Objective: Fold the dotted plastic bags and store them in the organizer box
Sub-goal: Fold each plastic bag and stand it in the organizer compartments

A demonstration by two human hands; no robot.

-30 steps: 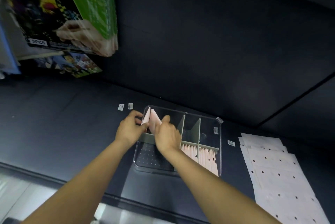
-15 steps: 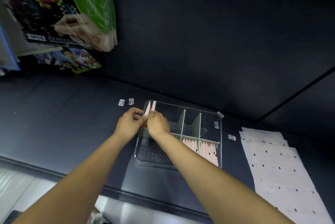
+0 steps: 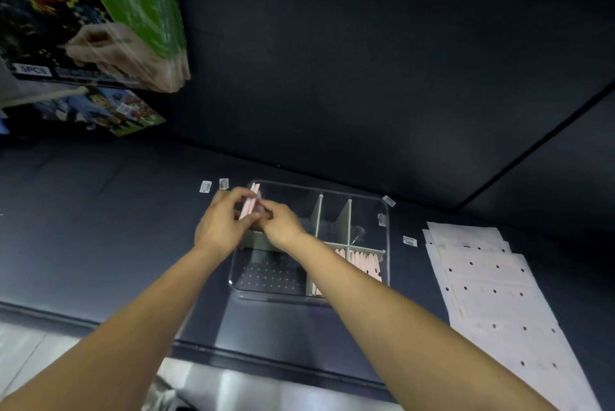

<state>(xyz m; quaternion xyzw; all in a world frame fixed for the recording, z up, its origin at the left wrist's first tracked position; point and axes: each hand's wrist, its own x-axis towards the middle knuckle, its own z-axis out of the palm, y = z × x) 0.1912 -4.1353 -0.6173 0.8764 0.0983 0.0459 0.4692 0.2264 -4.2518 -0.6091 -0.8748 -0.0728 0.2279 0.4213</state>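
Folded bag (image 3: 250,203) pressed thinner; right hand (image 3: 283,227) shifted left against left hand (image 3: 223,223).

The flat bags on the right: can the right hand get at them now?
Probably not at once: the right hand and left hand pinch a folded bag. The flat bags lie uncovered.

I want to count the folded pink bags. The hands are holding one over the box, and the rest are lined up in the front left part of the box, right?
Not quite. The head view shows the folded bags lined up in the front right part of the organizer box; the front left part holds none. The left hand and right hand do hold a folded pink bag over the box.
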